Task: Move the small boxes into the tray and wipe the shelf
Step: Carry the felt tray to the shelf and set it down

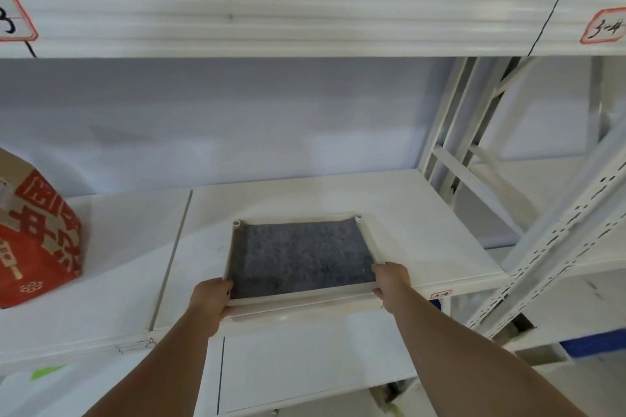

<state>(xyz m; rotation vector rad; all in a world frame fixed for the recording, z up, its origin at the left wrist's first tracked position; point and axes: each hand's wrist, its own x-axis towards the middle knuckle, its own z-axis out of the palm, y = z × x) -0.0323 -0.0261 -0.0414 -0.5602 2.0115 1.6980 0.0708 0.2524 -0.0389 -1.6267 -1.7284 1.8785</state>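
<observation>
A white tray [367,240] with a dark grey felt lining sits on the white shelf [423,213], its near edge at the shelf's front lip. My left hand [211,298] grips the tray's near left corner. My right hand [391,279] grips the near right corner. Nothing lies in the tray. No small boxes and no cloth are in view.
A red and brown cardboard box [37,237] stands on the shelf at the far left. An upper shelf beam [271,13] with labelled tags runs overhead. White perforated uprights [559,240] rise at the right. A lower shelf [305,359] lies below.
</observation>
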